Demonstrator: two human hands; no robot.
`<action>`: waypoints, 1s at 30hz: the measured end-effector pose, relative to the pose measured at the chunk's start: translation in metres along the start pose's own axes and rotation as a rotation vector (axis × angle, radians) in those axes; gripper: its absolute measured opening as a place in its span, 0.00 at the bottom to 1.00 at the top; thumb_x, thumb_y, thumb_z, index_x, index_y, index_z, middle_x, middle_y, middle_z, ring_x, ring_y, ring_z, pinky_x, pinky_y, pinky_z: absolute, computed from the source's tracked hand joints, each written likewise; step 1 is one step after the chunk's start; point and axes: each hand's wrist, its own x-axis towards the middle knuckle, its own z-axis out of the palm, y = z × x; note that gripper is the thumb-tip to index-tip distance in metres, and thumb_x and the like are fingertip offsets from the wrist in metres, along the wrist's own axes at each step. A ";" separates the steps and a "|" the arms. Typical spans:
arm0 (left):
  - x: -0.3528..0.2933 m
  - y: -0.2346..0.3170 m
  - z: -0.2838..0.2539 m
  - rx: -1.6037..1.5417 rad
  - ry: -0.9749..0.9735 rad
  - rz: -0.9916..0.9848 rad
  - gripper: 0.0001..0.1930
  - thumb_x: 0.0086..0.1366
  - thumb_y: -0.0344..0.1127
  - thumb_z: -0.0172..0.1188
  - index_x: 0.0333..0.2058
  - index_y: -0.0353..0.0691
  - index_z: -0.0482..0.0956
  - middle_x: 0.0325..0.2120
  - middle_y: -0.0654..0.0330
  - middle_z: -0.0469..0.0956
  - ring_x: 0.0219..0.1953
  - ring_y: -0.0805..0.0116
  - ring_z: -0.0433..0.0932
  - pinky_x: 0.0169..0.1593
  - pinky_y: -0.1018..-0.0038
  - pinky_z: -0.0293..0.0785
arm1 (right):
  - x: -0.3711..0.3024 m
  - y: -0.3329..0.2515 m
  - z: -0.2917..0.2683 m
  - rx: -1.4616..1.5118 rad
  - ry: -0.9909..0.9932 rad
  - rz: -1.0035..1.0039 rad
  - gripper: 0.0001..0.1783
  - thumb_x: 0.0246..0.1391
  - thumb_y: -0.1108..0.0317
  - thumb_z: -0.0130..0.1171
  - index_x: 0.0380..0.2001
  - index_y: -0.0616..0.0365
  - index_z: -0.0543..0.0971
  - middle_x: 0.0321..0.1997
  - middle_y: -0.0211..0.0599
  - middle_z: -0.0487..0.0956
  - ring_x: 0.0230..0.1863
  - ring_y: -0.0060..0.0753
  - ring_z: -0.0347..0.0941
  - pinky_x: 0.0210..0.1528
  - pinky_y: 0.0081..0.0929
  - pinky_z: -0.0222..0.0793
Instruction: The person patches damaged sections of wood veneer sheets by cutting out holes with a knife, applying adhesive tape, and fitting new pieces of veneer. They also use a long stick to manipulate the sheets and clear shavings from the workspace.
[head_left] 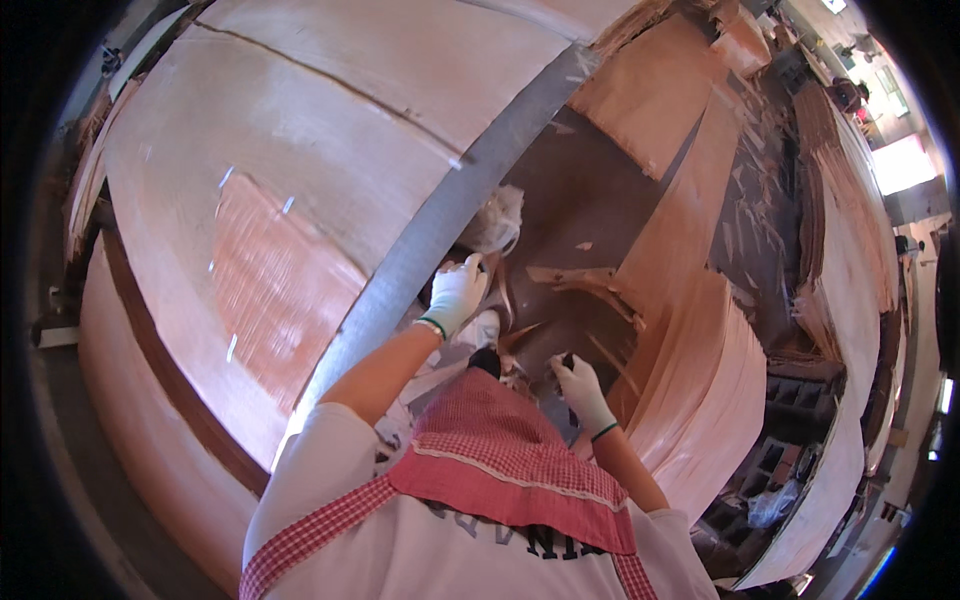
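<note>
My left hand (458, 295), in a white glove with a green cuff, is closed beside the grey metal edge strip (420, 240) of the worktable. Something small and dark shows at its fingertips, too small to name. Just beyond it hangs a crumpled clear plastic bag (497, 220). Lower and to the right, my right hand (584, 392), gloved the same way, is curled around a small dark thing I cannot make out. On the table lies a pale wood veneer sheet (330, 130), with a reddish ribbed veneer piece (280, 280) on it and small white tape strips (288, 205) at its borders.
Reddish veneer sheets (690, 380) are piled to my right, with a long strip (690, 200) running away from them. Veneer scraps (580, 280) litter the dark floor (570, 220). A dark crate (800, 395) and tall veneer stacks (850, 230) stand farther right.
</note>
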 end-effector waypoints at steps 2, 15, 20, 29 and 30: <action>0.058 -0.011 0.042 0.027 -0.067 -0.104 0.25 0.64 0.42 0.51 0.58 0.39 0.64 0.33 0.42 0.79 0.38 0.43 0.78 0.44 0.52 0.72 | 0.022 -0.012 -0.004 -0.121 0.009 -0.051 0.14 0.63 0.59 0.52 0.33 0.58 0.77 0.26 0.25 0.76 0.24 0.19 0.68 0.27 0.21 0.65; 0.140 0.038 0.065 -0.477 -0.585 0.239 0.15 0.60 0.47 0.58 0.36 0.40 0.77 0.27 0.49 0.79 0.34 0.50 0.79 0.38 0.59 0.73 | 0.103 -0.102 -0.083 -0.006 0.137 -0.116 0.12 0.63 0.63 0.53 0.39 0.62 0.76 0.30 0.31 0.79 0.29 0.26 0.75 0.32 0.23 0.71; 0.143 0.138 -0.036 -0.767 -0.777 0.139 0.16 0.67 0.46 0.55 0.36 0.36 0.77 0.25 0.53 0.80 0.27 0.61 0.80 0.34 0.68 0.74 | 0.144 -0.185 -0.125 -0.345 -0.050 -0.541 0.12 0.54 0.70 0.57 0.43 0.58 0.76 0.56 0.47 0.72 0.55 0.47 0.71 0.54 0.34 0.69; 0.152 0.137 -0.051 -0.473 -0.871 0.016 0.16 0.67 0.43 0.53 0.40 0.35 0.79 0.30 0.55 0.81 0.32 0.65 0.79 0.38 0.70 0.73 | 0.201 -0.209 -0.268 -1.232 -0.111 -0.246 0.11 0.51 0.63 0.59 0.39 0.49 0.82 0.47 0.37 0.78 0.48 0.46 0.75 0.48 0.38 0.74; 0.150 0.142 -0.043 -0.394 -0.766 0.102 0.16 0.67 0.44 0.51 0.40 0.38 0.79 0.31 0.52 0.81 0.35 0.59 0.79 0.41 0.66 0.73 | 0.211 -0.195 -0.282 -1.126 -0.056 -0.366 0.12 0.52 0.63 0.59 0.40 0.50 0.81 0.48 0.39 0.78 0.49 0.47 0.74 0.50 0.39 0.73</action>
